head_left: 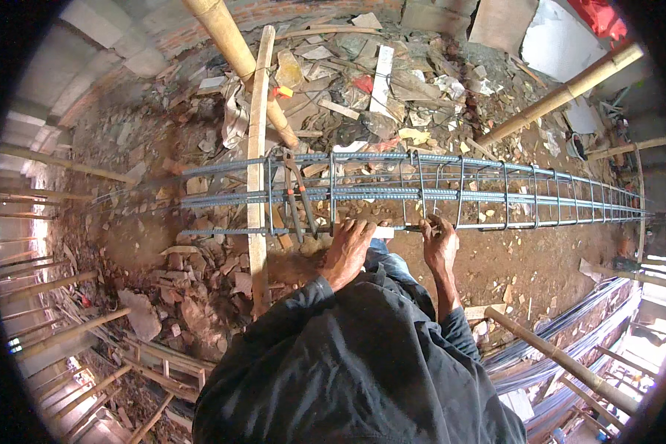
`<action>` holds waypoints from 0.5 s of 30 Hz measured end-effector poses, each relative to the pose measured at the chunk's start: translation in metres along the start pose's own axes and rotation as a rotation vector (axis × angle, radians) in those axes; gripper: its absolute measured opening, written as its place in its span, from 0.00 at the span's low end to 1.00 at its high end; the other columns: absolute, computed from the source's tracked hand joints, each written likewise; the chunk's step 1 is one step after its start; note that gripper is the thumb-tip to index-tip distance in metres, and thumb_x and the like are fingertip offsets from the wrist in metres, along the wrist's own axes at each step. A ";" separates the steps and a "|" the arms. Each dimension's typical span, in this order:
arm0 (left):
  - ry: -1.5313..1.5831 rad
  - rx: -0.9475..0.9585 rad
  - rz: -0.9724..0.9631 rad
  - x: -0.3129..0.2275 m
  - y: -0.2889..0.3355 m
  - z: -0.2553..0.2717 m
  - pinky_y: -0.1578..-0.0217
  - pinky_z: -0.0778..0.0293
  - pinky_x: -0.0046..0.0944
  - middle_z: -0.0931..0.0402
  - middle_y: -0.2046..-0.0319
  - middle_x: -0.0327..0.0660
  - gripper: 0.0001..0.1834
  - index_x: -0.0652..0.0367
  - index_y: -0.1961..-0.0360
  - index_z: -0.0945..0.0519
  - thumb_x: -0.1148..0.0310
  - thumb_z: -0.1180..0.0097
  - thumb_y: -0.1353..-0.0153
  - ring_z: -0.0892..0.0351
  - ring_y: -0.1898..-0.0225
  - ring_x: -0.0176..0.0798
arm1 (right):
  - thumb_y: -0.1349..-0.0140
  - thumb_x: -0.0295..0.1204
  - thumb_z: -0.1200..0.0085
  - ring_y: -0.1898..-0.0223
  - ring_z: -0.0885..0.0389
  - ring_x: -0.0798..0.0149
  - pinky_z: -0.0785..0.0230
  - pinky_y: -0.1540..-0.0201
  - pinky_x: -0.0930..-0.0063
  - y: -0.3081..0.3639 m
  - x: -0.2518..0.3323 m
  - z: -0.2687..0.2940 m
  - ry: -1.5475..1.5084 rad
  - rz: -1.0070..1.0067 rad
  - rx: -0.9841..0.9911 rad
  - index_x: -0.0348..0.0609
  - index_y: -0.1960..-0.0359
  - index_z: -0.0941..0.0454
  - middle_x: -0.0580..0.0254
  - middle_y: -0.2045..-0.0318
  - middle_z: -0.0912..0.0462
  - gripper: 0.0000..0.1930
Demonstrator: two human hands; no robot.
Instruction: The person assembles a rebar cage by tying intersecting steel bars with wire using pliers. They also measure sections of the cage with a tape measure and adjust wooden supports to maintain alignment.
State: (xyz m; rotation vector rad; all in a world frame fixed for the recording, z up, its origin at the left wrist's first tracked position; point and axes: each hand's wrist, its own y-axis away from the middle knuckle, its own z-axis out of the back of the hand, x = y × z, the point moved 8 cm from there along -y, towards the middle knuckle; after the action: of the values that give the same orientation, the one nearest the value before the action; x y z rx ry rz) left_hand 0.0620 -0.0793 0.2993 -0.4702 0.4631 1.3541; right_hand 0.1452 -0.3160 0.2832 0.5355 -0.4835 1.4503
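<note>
A long rebar cage [488, 194] of ribbed bars and square stirrups runs left to right before me. My left hand [350, 250] is closed over its near lower bar, fingers curled on top. Beside those fingers a short pale strip [384, 232] lies along the bar; its left end is hidden, so I cannot tell whether the hand touches it. My right hand [440, 240] is closed at the same bar, just left of a stirrup, its fingertips pinched on something too small to make out. Pincers [296, 194] with orange-marked dark handles hang on the cage left of my hands.
An upright wooden batten [258, 148] crosses the cage's left end. Bamboo poles [233, 44] lean around, one at the right [562, 92]. Rubble [200, 303] and scraps litter the ground. Bundles of long rods [562, 337] lie at the lower right.
</note>
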 end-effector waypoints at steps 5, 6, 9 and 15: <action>0.002 -0.019 -0.019 -0.001 0.000 -0.001 0.37 0.30 0.55 0.23 0.45 0.52 0.26 0.65 0.38 0.24 0.81 0.45 0.40 0.26 0.41 0.58 | 0.32 0.41 0.32 0.63 0.11 0.54 0.21 0.55 0.61 -0.009 -0.010 -0.007 0.016 -0.023 0.037 0.45 0.51 0.08 0.47 0.64 0.10 0.15; 0.005 -0.033 -0.023 0.000 0.000 0.000 0.37 0.30 0.55 0.23 0.45 0.52 0.26 0.65 0.38 0.24 0.80 0.45 0.40 0.26 0.41 0.58 | 0.32 0.41 0.32 0.63 0.11 0.55 0.21 0.56 0.62 -0.009 -0.010 -0.007 0.027 -0.012 0.041 0.45 0.51 0.08 0.46 0.64 0.10 0.15; 0.014 -0.030 -0.014 0.002 0.001 -0.004 0.36 0.31 0.55 0.23 0.44 0.53 0.26 0.66 0.38 0.24 0.80 0.46 0.40 0.26 0.40 0.58 | 0.31 0.41 0.33 0.64 0.11 0.56 0.21 0.57 0.62 -0.010 -0.012 -0.009 0.011 -0.028 0.071 0.45 0.51 0.08 0.46 0.64 0.10 0.15; -0.007 -0.086 -0.041 0.000 0.002 0.000 0.35 0.32 0.55 0.23 0.44 0.53 0.26 0.66 0.37 0.24 0.80 0.46 0.39 0.26 0.40 0.58 | 0.32 0.38 0.34 0.57 0.09 0.46 0.20 0.52 0.55 -0.010 -0.006 -0.008 -0.010 -0.051 0.132 0.45 0.50 0.09 0.43 0.60 0.09 0.15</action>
State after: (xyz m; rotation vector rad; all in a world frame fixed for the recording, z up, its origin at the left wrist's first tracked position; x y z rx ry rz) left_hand 0.0600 -0.0787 0.2990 -0.5428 0.3881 1.3400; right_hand 0.1551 -0.3169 0.2729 0.6562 -0.3809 1.4373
